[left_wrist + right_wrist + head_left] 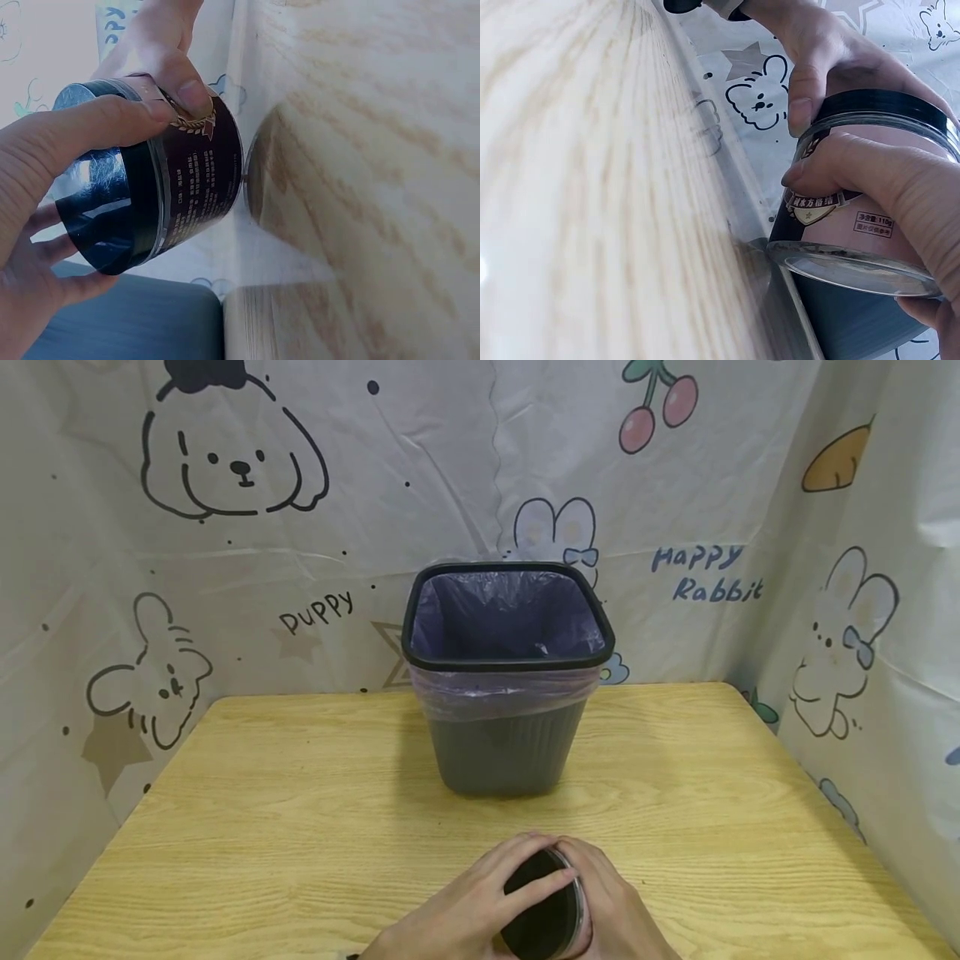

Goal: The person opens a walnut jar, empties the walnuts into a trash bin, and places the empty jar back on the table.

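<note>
Near the table's front, both hands hold a clear jar (199, 176) with a black lid (536, 922) and a pink and dark printed label (874, 217). My left hand (468, 906) grips around the lid, its thumb (112, 120) reaching over the lid's side toward the jar body. My right hand (618, 906) grips the jar's body, thumb (847, 161) across the label. The jar looks tilted. Whether its base touches the table I cannot tell. The lid sits on the jar, and the jar's contents are hidden.
A grey bin (502, 760) with a black rim and a purple plastic liner (502, 689) stands at the back middle of the wooden table (262, 827). A printed cloth (420, 460) with cartoon animals hangs behind and along both sides.
</note>
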The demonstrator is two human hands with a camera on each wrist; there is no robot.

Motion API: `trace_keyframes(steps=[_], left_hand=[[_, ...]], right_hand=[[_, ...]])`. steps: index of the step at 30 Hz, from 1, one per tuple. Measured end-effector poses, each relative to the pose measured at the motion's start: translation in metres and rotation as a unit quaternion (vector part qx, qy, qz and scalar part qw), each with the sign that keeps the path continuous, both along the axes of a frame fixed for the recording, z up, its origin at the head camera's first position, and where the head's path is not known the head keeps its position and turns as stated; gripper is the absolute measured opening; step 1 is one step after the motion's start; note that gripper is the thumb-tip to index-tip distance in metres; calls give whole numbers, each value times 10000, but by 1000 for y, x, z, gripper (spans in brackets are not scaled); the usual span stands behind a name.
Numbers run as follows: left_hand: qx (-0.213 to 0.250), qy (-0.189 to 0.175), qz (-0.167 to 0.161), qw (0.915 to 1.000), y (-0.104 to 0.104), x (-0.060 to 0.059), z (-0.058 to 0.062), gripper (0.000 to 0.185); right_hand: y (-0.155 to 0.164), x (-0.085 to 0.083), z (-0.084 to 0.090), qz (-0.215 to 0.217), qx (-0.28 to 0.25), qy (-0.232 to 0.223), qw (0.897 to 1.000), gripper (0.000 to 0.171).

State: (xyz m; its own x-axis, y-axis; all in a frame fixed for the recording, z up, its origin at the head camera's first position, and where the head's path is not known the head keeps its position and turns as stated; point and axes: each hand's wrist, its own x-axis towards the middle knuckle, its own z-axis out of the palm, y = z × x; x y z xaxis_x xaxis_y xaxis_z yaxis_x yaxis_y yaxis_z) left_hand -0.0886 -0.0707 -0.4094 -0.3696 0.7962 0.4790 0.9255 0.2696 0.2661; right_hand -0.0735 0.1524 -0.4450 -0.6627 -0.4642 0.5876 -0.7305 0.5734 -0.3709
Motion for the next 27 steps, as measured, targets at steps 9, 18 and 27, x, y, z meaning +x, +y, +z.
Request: trace_keyframes(steps=[9,18,27], left_hand=[[-12,148,155,9998,0,0,-1,94],[38,-28,143,9999,0,1,-2,92],[35,-71,113,9999,1,1,-2,92]], right_hand=[[-1,0,2,-14,-17,38,10000,109],[-2,-1,3,31,-49,142,9999,109],[-2,0,3,33,-61,32,10000,107]])
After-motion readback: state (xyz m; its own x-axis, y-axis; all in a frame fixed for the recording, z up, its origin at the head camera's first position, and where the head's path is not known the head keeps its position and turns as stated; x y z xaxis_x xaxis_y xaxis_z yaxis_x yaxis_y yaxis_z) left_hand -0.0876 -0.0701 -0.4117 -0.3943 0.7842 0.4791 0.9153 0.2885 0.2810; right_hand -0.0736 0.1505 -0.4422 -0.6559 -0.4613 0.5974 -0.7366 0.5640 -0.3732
